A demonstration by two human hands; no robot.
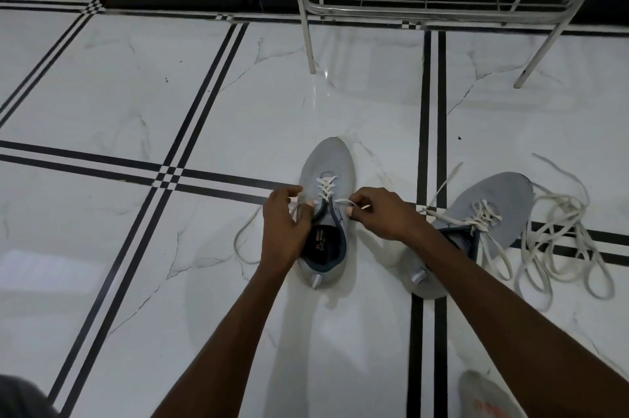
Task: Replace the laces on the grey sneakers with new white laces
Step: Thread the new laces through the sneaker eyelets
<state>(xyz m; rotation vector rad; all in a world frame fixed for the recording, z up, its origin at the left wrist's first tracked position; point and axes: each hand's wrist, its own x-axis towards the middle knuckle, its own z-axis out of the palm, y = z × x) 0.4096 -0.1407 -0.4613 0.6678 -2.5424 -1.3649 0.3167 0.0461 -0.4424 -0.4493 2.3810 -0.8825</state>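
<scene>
Hands pinching lace ends [343, 202] at grey sneaker [326, 210], second sneaker [490, 213] half hidden by forearm

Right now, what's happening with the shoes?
A person is lacing the middle grey sneaker on the tiled floor. The left hand and right hand each pinch an end of its white lace, which already crosses the lower eyelets. The second sneaker sits to the right, laced but untied, beside a loose pile of laces.
</scene>
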